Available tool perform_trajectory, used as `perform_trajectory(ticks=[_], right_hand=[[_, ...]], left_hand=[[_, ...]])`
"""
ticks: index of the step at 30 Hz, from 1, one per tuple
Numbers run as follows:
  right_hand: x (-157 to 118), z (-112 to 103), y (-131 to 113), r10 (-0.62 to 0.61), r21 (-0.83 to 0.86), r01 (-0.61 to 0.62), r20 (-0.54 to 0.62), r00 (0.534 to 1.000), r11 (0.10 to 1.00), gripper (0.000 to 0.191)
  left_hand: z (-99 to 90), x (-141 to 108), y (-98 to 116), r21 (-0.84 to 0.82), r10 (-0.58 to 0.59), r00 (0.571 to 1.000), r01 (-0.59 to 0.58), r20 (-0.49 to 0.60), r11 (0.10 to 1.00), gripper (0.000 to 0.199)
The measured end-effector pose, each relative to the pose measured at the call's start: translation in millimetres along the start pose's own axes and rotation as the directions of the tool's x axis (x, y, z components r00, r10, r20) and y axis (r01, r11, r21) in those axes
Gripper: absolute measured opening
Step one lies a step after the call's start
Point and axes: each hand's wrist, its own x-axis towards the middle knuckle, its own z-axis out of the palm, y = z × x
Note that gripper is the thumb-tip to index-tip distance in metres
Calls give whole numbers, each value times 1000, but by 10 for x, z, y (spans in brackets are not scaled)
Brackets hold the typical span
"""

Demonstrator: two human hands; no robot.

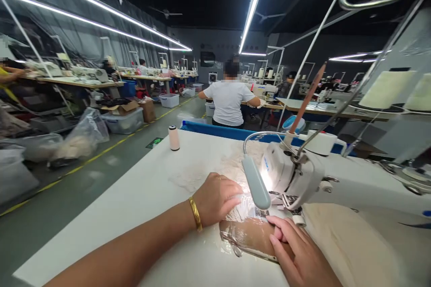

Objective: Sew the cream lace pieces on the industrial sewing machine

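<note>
Left hand (215, 197), gold bangle (195, 214) on wrist, at sheer pale fabric (245, 204); right hand (299, 251) on glossy brown panel (251, 235), near white sewing machine (311, 177). Pale-pink thread spool (174, 138) upright, white table (134, 188).

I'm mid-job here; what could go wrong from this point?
The right hand rests close to the needle area of the sewing machine, so it might get pricked if the machine ran. The pale fabric lies rumpled beyond the left hand and could bunch or snag. The thread spool stands near the edge of the table and might get knocked off.
</note>
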Motion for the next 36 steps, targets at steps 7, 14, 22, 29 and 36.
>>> perform_trajectory(ticks=[7, 14, 22, 29, 36], right_hand=[[-98, 137, 233, -22, -8, 23, 102, 995, 1000, 25], [-17, 110, 90, -89, -13, 89, -3, 996, 996, 21], [50, 73, 19, -79, 23, 80, -25, 997, 997, 21], [77, -161, -232, 49, 277, -95, 169, 984, 956, 27], [216, -445, -492, 66, 699, -422, 476, 877, 577, 71]], left_hand=[[-589, -422, -892, 25, -402, 913, 405, -69, 914, 20], [-391, -617, -1123, -62, -442, 897, 441, -5, 895, 17], [-565, -568, -925, -190, -473, 878, 454, -69, 870, 20], [-785, -486, 142, -439, -159, 965, 237, 207, 867, 22], [-342, -154, 592, -552, 55, 934, 160, 352, 818, 31]])
